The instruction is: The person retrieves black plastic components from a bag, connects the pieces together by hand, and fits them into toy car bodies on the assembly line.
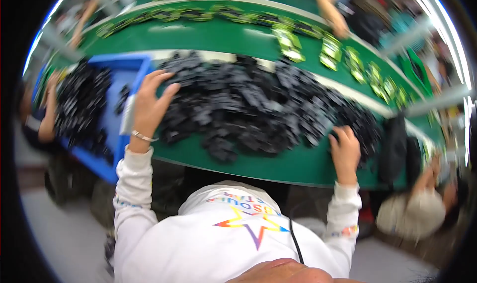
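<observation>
On the green table [278,166], both spread hands, left hand [149,104] and right hand [345,149], press black parts [248,109].

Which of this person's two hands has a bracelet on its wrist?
The left hand, resting on the black parts pile beside the blue bin; the right hand has a bare wrist.

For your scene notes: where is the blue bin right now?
The blue bin sits at left in the head view, beside the left hand and the black parts pile on the green table.
</observation>
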### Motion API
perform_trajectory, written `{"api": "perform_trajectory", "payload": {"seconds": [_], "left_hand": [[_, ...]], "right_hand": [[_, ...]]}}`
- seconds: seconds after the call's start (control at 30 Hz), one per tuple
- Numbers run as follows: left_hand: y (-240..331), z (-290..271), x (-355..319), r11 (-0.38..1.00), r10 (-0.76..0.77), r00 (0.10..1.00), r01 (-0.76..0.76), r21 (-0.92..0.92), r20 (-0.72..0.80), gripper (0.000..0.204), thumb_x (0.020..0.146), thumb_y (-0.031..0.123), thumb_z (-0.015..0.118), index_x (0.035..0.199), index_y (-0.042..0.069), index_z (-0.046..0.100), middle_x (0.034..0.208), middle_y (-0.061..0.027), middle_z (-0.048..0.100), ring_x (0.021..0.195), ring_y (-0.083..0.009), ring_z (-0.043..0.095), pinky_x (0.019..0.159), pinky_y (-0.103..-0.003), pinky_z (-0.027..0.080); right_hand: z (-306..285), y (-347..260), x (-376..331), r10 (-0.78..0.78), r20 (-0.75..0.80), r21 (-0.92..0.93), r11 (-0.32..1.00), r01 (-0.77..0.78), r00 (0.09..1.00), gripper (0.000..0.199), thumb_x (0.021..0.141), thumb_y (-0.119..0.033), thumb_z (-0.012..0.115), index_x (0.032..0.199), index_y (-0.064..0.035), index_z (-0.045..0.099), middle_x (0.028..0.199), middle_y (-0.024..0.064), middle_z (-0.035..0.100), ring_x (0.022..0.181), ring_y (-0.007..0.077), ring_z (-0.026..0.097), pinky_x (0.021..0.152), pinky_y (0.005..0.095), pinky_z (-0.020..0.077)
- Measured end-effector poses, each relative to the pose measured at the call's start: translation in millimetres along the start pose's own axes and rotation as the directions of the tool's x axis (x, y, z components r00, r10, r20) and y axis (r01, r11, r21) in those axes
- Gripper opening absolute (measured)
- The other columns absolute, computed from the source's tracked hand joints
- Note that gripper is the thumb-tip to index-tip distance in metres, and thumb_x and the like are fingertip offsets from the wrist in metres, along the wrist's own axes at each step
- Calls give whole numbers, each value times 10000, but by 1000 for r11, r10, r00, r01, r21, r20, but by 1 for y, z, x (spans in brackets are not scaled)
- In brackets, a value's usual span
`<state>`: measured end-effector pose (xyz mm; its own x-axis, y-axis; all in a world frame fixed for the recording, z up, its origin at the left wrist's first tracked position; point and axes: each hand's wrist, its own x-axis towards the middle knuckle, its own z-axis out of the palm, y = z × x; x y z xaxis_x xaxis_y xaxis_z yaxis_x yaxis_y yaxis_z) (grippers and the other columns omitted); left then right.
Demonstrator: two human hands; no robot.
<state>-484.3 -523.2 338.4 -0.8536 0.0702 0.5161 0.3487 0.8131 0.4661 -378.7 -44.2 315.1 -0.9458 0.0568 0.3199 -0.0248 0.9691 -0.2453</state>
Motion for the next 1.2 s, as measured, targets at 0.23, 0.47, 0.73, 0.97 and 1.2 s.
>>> {"api": "perform_trajectory", "payload": {"seconds": [0.23, 0.47, 0.73, 0.97, 1.2], "left_hand": [[-47, -117, -34, 877, -480, 870, 469, -109, -118, 218, 903, 173, 671, 1055, 20, 704, 777, 0, 670, 707, -50, 567, 667, -209, 452], [-137, -125, -34, 877, -480, 876, 479, 29, 53, 332, 844, 284, 704, 1078, 49, 699, 955, -110, 716, 877, -223, 686, 789, -332, 532], [-197, -63, 1, 836, -432, 870, 288, 467, 236, 443, 765, 340, 677, 1156, 132, 660, 1081, -133, 669, 1013, -290, 644, 880, -417, 509], [-126, -92, 16, 410, -639, 711, 637, -653, 293, 276, 955, 278, 587, 1124, 60, 595, 970, -109, 702, 647, -118, 638, 522, -221, 446], [3, -67, 15, -54, -177, 827, 533, -844, 534, 496, 942, 147, 493, 1404, -8, 400, 1179, -159, 627, 813, -166, 633, 690, -258, 514]], "right_hand": [[-13, 11, -15, -34, 61, -150, 988, 43, 998, 158, 894, -133, 613, 1037, -67, 623, 1034, 92, 611, 911, 303, 608, 745, 387, 460], [-14, 16, 4, 141, 21, 173, 975, -143, 990, 189, 962, -110, 568, 1109, -1, 611, 935, 98, 631, 714, 199, 624, 639, 292, 479], [-28, 7, 8, 246, 35, 616, 758, -215, 969, 259, 993, -127, 557, 1196, 25, 611, 974, 32, 646, 792, 87, 599, 734, 215, 480], [-47, -13, 20, 259, 71, 754, 618, -222, 963, 263, 987, -107, 561, 1205, 32, 609, 1065, 24, 614, 859, 82, 580, 792, 219, 487], [-34, -86, 71, 32, 131, 951, 277, -135, 991, 174, 810, 103, 598, 964, 55, 664, 1248, 109, 577, 1060, 149, 581, 885, 243, 441]]}}
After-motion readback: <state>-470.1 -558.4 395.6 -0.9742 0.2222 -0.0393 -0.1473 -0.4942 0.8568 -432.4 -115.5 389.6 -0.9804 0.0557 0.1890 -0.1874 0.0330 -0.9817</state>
